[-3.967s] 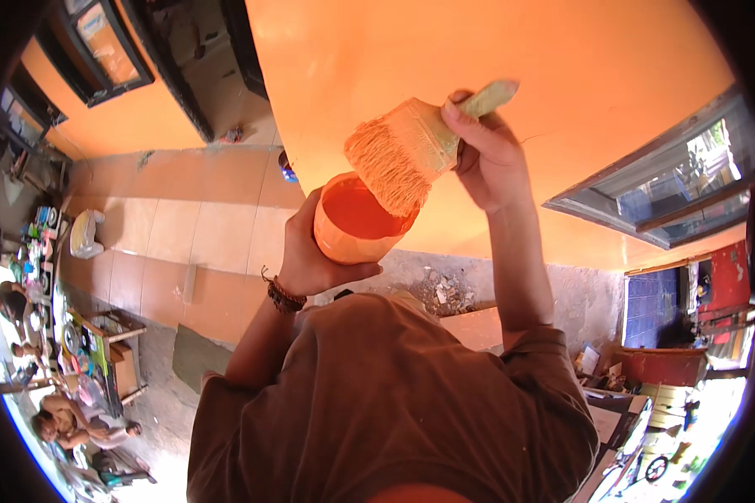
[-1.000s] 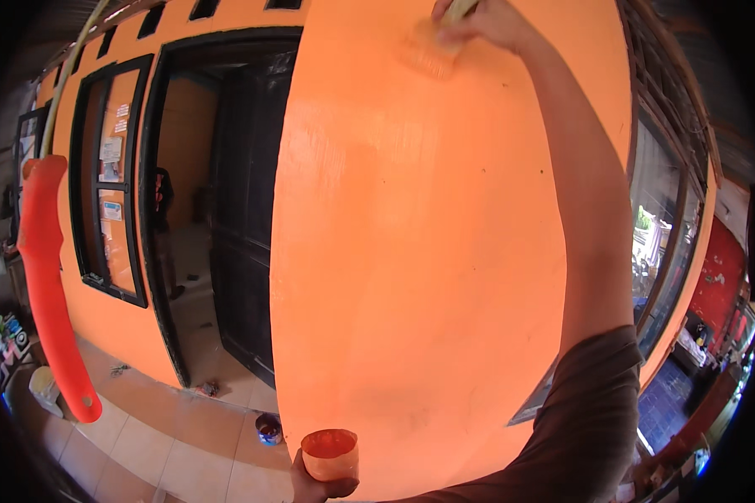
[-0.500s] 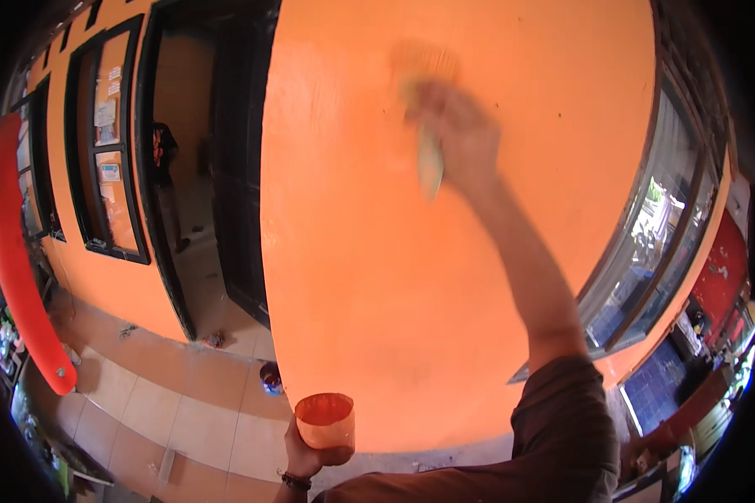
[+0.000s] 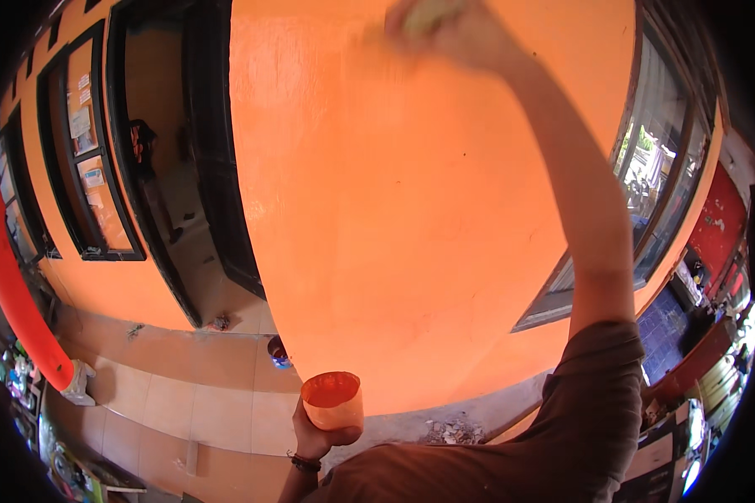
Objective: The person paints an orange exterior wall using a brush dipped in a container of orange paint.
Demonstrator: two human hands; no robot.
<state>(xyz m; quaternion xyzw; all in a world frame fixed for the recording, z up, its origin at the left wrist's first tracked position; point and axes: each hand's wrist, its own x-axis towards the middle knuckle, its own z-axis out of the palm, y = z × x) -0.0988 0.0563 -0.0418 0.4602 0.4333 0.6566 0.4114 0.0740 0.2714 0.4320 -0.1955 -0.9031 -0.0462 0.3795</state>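
Note:
My right hand (image 4: 474, 40) is raised at the top of the view, closed around a paintbrush (image 4: 432, 15) with a pale green handle. Motion blurs the brush, and its orange-coated bristles are against the orange wall (image 4: 394, 251) or very close to it. Low in the view, my left hand (image 4: 315, 438) wraps round an orange-stained cup (image 4: 337, 411) and keeps it upright. Orange paint coats the inside of the cup; how full it is I cannot tell. Glossy, wet-looking streaks show on the wall's upper left.
Left of the wall is a dark-framed doorway (image 4: 155, 168) with a person (image 4: 143, 151) standing inside. A small blue tin (image 4: 278, 352) sits on the tiled floor by the wall's corner. Debris (image 4: 455, 429) lies at the wall's foot. A window (image 4: 658, 151) is on the right, a red post (image 4: 17, 293) far left.
My right hand has moved higher up the wall with the paintbrush. The view has shifted rightward, bringing the debris at the wall's foot into sight. My left hand still holds the cup.

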